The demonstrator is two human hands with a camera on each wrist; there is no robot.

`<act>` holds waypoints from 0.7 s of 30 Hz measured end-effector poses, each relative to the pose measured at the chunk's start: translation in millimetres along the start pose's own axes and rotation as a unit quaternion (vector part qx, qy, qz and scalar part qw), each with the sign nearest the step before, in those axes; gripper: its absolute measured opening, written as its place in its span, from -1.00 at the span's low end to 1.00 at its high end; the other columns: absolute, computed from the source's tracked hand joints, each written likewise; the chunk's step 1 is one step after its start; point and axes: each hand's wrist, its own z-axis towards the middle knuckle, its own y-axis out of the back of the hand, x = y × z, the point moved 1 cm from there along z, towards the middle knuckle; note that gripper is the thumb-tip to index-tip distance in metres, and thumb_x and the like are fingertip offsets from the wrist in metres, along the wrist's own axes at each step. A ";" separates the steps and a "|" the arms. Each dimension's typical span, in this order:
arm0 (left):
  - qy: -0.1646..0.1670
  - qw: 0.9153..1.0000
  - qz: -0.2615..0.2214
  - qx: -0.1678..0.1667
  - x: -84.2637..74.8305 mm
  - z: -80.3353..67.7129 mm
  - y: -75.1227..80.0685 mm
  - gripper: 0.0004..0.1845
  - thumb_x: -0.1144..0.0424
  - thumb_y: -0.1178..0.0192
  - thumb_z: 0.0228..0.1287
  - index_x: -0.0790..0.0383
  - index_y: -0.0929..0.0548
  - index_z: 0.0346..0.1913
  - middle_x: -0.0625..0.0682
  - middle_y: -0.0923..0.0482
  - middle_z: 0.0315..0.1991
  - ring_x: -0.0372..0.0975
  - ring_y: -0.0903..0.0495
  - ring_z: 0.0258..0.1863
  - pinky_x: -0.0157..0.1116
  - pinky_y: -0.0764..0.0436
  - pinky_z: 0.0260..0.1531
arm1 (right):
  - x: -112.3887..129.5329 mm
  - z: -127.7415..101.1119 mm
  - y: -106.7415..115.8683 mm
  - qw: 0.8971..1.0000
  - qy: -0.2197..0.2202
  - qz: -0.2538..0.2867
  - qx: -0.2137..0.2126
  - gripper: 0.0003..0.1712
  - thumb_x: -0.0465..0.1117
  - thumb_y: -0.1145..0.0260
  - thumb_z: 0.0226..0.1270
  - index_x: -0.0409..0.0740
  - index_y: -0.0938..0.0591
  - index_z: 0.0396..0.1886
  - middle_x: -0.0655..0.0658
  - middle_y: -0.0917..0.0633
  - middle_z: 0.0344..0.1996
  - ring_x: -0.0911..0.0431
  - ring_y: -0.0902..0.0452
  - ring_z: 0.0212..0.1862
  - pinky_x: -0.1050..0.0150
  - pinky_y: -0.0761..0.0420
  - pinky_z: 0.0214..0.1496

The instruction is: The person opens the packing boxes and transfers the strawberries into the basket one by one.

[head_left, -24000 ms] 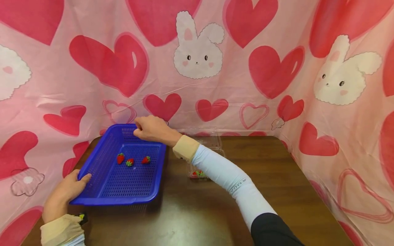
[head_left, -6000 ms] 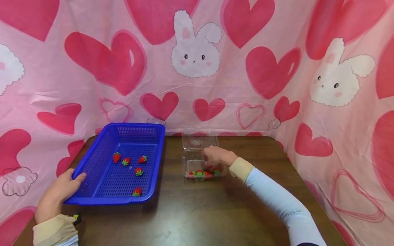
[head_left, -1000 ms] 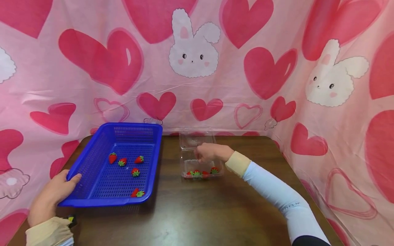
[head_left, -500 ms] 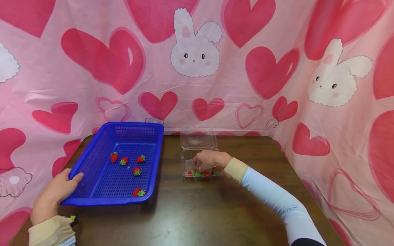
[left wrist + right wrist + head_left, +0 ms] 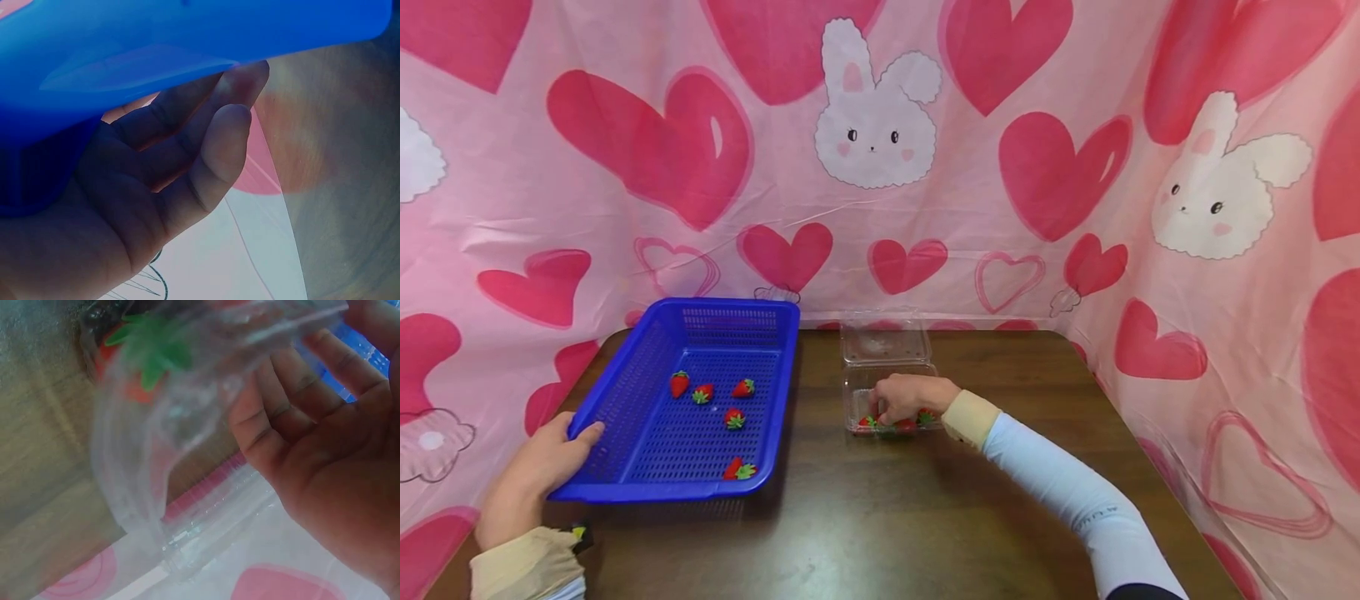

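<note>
"Basket (image 5: pixel 673 450)?"
"Blue, at table's (image 5: pixel 880 517) left edge; held five strawberries (image 5: pixel 734 419); left hand (image 5: pixel 546 457) gripped it."
"Box (image 5: pixel 858 402)?"
"Clear, near far edge; right hand (image 5: pixel 912 397) was among more strawberries (image 5: pixel 906 425) (finger grip could not be told)."

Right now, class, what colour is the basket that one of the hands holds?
The basket is deep blue, shown best in the head view.

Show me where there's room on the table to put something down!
The table is bare in front of the clear box, right of the blue basket. There's another bare patch right of the box, beyond the pale sleeve. It's crowded inside the box, where the right hand is among strawberries.
</note>
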 end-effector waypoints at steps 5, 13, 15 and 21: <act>0.001 1.000 0.003 0.001 0.7 0.6 0.0 -0.39 0.03 0.17 0.53 0.68 -0.22 0.14 0.45 -0.51 -0.25 0.07 -0.57 -0.33 -0.24 -0.45 -0.39 | 0.9 2.8 -2.0 1.000 0.008 -0.006 -0.011 -0.81 -0.17 -0.35 0.28 0.03 -0.72 -0.12 -0.01 -0.76 -0.16 0.22 -0.58 -0.23 0.33 -0.58 -0.21; 0.005 1.000 -0.001 0.006 -2.3 -0.5 -1.2 -0.42 0.05 0.16 0.53 0.67 -0.25 0.10 0.35 -0.53 -0.32 0.00 -0.56 -0.36 -0.25 -0.44 -0.41 | -1.3 2.1 -0.2 1.000 0.003 0.007 -0.028 -0.79 -0.15 -0.35 0.30 -0.01 -0.70 -0.08 -0.01 -0.72 -0.26 0.19 -0.53 -0.39 0.35 -0.56 -0.40; 0.008 1.000 0.000 0.010 -2.4 -0.6 -0.9 -0.40 0.04 0.17 0.53 0.69 -0.22 0.13 0.38 -0.52 -0.30 0.02 -0.56 -0.34 -0.25 -0.45 -0.40 | -2.5 0.9 1.9 0.999 0.007 -0.002 -0.046 -0.80 -0.13 -0.34 0.31 0.00 -0.70 -0.09 0.01 -0.69 -0.34 0.19 -0.50 -0.44 0.33 -0.54 -0.41; 0.008 1.000 0.001 0.005 -1.5 -0.5 0.0 -0.40 0.04 0.17 0.53 0.67 -0.24 0.12 0.42 -0.52 -0.28 0.05 -0.57 -0.33 -0.24 -0.46 -0.40 | -3.6 -2.1 9.8 0.992 0.030 -0.008 -0.121 -0.79 -0.11 -0.30 0.34 -0.03 -0.66 -0.07 0.07 -0.63 -0.41 0.17 -0.49 -0.40 0.28 -0.58 -0.28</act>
